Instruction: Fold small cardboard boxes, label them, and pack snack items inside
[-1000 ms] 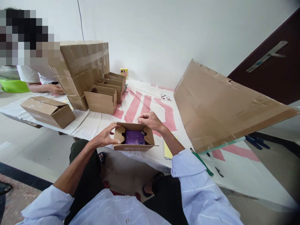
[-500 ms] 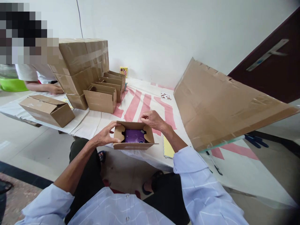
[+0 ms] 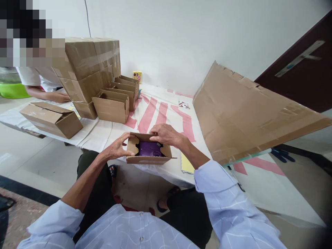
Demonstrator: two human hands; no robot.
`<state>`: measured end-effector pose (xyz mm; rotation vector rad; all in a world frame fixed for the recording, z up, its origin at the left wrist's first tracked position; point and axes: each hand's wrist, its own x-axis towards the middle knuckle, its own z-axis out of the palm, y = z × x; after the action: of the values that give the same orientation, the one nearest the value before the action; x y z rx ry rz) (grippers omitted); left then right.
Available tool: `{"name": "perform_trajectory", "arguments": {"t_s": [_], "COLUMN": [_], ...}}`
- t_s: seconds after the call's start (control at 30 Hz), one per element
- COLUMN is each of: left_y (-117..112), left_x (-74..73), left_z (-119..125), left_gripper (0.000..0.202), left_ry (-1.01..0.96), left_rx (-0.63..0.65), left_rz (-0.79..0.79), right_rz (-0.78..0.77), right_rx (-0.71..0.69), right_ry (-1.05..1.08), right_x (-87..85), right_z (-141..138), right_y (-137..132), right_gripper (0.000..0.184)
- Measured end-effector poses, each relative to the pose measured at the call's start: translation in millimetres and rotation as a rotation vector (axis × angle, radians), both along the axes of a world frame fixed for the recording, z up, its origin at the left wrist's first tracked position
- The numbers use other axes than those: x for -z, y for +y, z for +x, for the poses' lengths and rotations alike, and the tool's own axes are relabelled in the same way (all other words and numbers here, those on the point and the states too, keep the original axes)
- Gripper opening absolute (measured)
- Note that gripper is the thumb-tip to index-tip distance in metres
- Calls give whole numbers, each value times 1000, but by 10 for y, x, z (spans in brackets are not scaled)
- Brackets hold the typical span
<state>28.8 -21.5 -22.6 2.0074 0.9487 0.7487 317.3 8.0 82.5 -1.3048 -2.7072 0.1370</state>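
A small cardboard box [image 3: 149, 160] stands with its top open at the table's near edge. Inside lies a purple item [image 3: 149, 149] whose kind I cannot make out, between two notched end flaps. My left hand [image 3: 117, 148] grips the box's left end, thumb on the front rim and fingers at the back. My right hand [image 3: 167, 135] is bent over the raised back flap, its fingers closed at the flap's edge; the thumb is partly hidden. A yellow card [image 3: 186, 163] lies beneath my right forearm.
Several open boxes [image 3: 111, 108] stand in a row before stacked taped cartons [image 3: 85, 58]. A closed box [image 3: 52, 119] sits at left, near a co-worker's hand [image 3: 61, 97]. A large cardboard sheet [image 3: 254, 114] leans at right. A patterned card [image 3: 183, 104] lies farther back.
My right hand has moved slightly left and down, from above the box's back right to its back flap. My left hand still holds the left end.
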Motion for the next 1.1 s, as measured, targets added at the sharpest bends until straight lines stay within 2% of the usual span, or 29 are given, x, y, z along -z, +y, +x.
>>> {"name": "perform_trajectory", "arguments": {"t_s": [0.13, 0.33, 0.43, 0.57, 0.63, 0.73, 0.8, 0.97, 1.1], "left_y": [-1, 75, 159, 210, 195, 136, 83, -61, -145], "left_x": [27, -26, -68, -107, -142, -221, -265, -237, -118], "left_z": [-5, 16, 84, 169, 187, 166, 119, -28, -64], "left_gripper": [79, 81, 75, 70, 71, 74, 78, 96, 106], "left_ry": [-7, 55, 139, 236, 231, 222, 187, 50, -25], "left_rx": [15, 109, 138, 99, 98, 112, 129, 109, 87], "left_rz": [4, 62, 129, 144, 152, 136, 118, 35, -8], "right_rz": [80, 111, 160, 282, 182, -108, -181, 45, 93], "right_rx": [8, 60, 69, 0, -71, -145, -146, -36, 65], "right_ry": [-206, -258, -217, -13, 44, 63, 47, -64, -115], "right_x": [81, 111, 80, 91, 124, 151, 144, 150, 219], "right_z": [-47, -81, -35, 78, 140, 238, 305, 508, 636], "right_y": [-39, -89, -164, -414, -558, -726, -814, -1062, -1212], "right_gripper": [22, 23, 15, 15, 19, 26, 24, 26, 25]}}
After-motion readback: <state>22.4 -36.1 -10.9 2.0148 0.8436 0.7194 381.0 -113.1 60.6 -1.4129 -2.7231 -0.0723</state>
